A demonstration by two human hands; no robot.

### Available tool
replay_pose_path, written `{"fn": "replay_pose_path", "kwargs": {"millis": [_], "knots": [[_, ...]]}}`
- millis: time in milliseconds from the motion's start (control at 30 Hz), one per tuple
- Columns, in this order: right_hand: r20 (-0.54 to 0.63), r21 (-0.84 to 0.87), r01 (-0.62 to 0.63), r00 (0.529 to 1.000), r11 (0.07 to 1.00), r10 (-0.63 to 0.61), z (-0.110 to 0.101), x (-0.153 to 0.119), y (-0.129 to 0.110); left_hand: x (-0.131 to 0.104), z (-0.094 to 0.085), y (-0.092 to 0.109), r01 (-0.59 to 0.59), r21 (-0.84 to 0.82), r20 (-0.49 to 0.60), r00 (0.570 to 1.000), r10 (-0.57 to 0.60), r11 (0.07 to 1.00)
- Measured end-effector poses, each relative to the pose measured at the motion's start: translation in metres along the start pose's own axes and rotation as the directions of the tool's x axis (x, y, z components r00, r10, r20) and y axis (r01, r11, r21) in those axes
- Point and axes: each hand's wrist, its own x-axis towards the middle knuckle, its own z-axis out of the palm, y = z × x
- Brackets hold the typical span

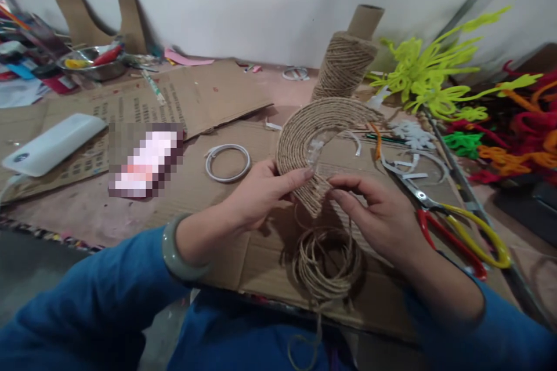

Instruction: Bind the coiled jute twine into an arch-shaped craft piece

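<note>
Lying on cardboard, a twine coil is trailing over the near edge. Beyond, the left hand is gripping a curved twine piece, thumb on top; the right hand is pinching its near corner. Behind, a twine spool is standing.

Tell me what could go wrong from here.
The loose coil might tangle, since a strand trails down from it. The scissors lie close to the right hand, so a careless move could knock them. And the curved piece might slip if the left hand eases its grip.
</note>
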Motion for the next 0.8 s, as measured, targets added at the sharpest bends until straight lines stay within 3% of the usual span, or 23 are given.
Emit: {"fn": "replay_pose_path", "kwargs": {"millis": [167, 500, 800], "knots": [[-0.041, -0.062, 0.078, 0.996, 0.995, -0.081, -0.001, -0.001, -0.002, -0.003, 0.003, 0.001, 0.014, -0.017, -0.009, 1.0, -0.014, 1.0], [0.024, -0.202, 0.289, 0.957, 0.936, -0.29, -0.011, 0.001, -0.007, -0.007, 0.009, 0.003, 0.016, -0.066, -0.022, 1.0, -0.017, 0.998], [0.019, -0.255, 0.356, 0.931, 0.899, -0.364, -0.015, 0.001, -0.014, -0.01, 0.011, 0.002, 0.004, 0.047, 0.013, 1.0, -0.004, 0.999]]}}
